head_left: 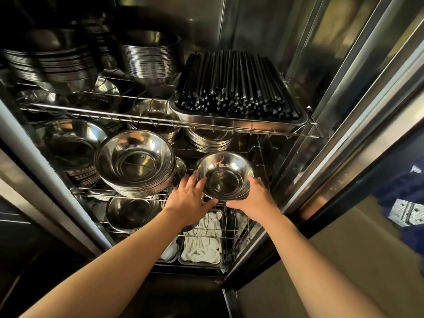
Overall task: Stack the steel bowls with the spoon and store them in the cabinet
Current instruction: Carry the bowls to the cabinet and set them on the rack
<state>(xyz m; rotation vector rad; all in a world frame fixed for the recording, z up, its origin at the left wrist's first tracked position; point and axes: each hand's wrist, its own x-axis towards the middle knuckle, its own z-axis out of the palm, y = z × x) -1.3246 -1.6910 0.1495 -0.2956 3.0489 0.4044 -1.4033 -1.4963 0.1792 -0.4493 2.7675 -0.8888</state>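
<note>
Both my hands hold a small stack of steel bowls [223, 177] at the front right of the cabinet's middle wire shelf [128, 194]. My left hand [190, 198] grips the stack's left side and my right hand [254, 198] its right side. The top bowl looks empty; I see no spoon in it. Left of it stands a taller stack of bigger steel bowls [135, 161] on the same shelf.
The upper wire shelf carries a steel tray of black chopsticks [231, 88] and more bowl stacks [149, 56]. Below lie trays of white spoons [204, 239] and another bowl [133, 212]. The steel door frame [344, 125] rises at right.
</note>
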